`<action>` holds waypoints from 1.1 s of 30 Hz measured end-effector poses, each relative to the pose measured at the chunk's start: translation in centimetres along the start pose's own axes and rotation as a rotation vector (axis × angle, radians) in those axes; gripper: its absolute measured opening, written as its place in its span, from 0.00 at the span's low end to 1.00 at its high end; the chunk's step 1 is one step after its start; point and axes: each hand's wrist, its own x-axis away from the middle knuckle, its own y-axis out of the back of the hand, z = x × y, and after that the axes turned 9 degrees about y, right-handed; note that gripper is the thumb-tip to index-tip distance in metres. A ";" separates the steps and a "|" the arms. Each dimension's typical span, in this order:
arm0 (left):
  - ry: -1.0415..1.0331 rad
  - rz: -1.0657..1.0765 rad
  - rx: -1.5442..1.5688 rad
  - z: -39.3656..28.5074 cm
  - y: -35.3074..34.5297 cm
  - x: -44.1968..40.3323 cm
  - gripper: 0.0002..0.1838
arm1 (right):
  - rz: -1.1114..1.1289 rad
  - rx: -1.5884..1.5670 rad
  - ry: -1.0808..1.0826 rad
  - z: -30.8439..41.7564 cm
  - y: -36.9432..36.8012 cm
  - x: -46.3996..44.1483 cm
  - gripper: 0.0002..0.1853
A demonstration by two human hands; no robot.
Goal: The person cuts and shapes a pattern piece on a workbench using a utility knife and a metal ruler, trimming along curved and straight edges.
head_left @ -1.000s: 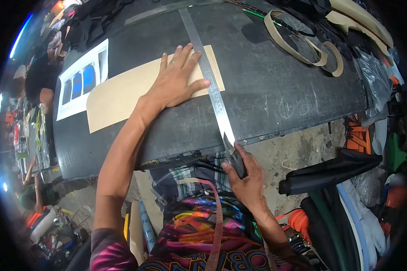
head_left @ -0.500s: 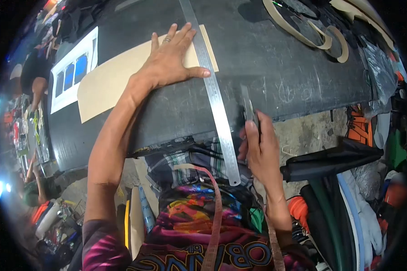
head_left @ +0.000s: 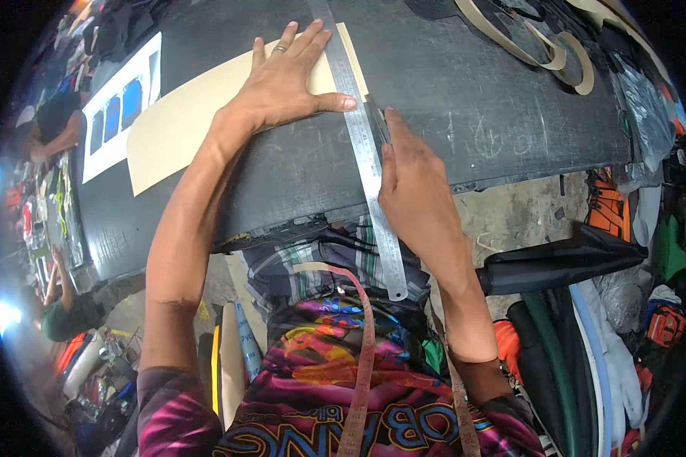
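Observation:
My left hand (head_left: 283, 85) lies flat with fingers spread, pressing on a tan card pattern piece (head_left: 183, 129) and on a long steel ruler (head_left: 370, 171). Its thumb rests across the ruler's edge. The ruler runs across the card's right end, leaving a narrow tan strip on its far side, and its near end sticks out past the table edge. In my right hand (head_left: 419, 179) is a cutter knife (head_left: 379, 126), fingers wrapped round it. The knife's tip is against the ruler's right side, close to the strip's lower end; exact contact is hard to make out.
A printed sheet (head_left: 122, 114) with blue shapes lies partly under the card on the black table (head_left: 282, 183). Curled tan strips (head_left: 579, 65) lie at the far right. A measuring tape (head_left: 367, 335) hangs over my shirt. Fabric rolls (head_left: 549, 350) stand below right; people are at left.
My right hand has moved up and left with the cutter knife, from beside the ruler to the card's lower right corner. My left hand still presses the ruler and card.

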 end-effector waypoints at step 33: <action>0.065 0.097 0.057 -1.5 2.3 -0.3 0.78 | 0.180 0.079 -0.135 2.4 0.7 -0.9 0.32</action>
